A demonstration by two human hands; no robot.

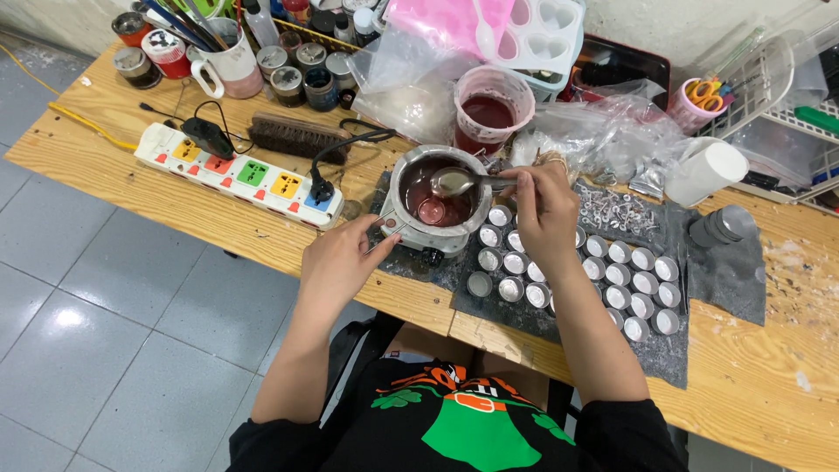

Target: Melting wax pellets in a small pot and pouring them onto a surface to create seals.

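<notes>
**2 hands at the melting pot**

2 hands meet over the small metal melting pot [434, 199], which sits on the dark mat [734, 271] near the front edge of the bench [769, 385] and holds a dark red liquid. Our right hand [544, 210] pinches the handle of a spoon [454, 181], its bowl hanging level above the pot and looking filled. Our left hand [336, 262] is curled against the pot's near rim, fingers pressed around what looks like a thin handle or rod; we cannot tell exactly what.

Just right of the pot stand rows of small silver cups [625, 280], most looking empty. Behind it sits a clear cup of red liquid [489, 109], and to the left lies a white power strip [240, 175] with a black plug in it.

We judge the risks this way: a tilted spoon would drip onto the mat or between the cups, a loose left grip would let the pot slide toward the bench edge, and a spill to the left could reach the power strip.
</notes>
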